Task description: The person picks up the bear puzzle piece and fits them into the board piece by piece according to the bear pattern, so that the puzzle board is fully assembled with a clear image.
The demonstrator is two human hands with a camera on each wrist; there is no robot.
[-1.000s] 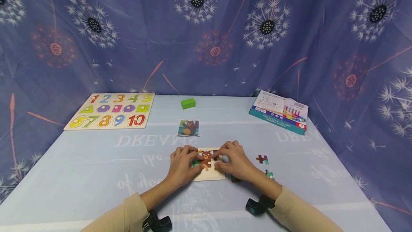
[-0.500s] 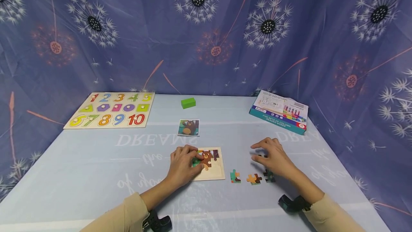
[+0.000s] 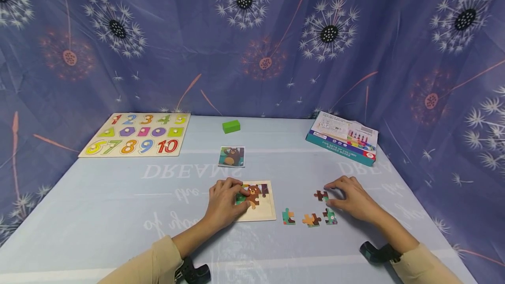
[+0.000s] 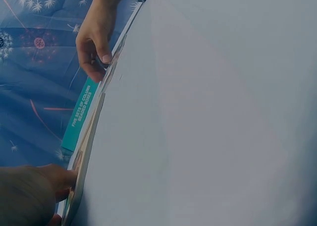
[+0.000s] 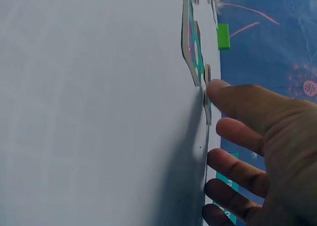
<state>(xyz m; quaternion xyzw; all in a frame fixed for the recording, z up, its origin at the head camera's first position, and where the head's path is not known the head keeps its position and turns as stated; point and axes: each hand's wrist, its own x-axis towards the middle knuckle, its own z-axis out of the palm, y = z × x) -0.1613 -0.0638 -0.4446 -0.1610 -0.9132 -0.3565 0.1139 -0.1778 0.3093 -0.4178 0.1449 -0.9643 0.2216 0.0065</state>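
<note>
A wooden jigsaw board [image 3: 267,212] with a partly assembled bear picture [image 3: 253,193] lies in front of me in the head view. My left hand [image 3: 225,200] holds the board at its left side, bent fingers and thumb on top, covering that part of the picture. To the right, my right hand [image 3: 352,199] is beside a brown and green puzzle piece [image 3: 321,195], thumb and index finger spread near its right edge. In the right wrist view the thumb [image 5: 223,89] overlaps the pieces and the other fingers are apart. Other loose pieces are an orange-brown one [image 3: 311,219], a teal one [image 3: 289,216] and a green one [image 3: 330,216].
Behind the board lies a bear picture card [image 3: 231,156], with a green block [image 3: 231,126] farther back. A number and shape board [image 3: 136,136] sits at back left, a beaded-boxes carton [image 3: 342,136] at back right. A dandelion-patterned curtain [image 3: 197,78] hangs behind the table.
My right hand has moved from the jigsaw board rightward to the loose pieces, uncovering a dark piece at the board's upper right. The left hand has stayed on the board.
</note>
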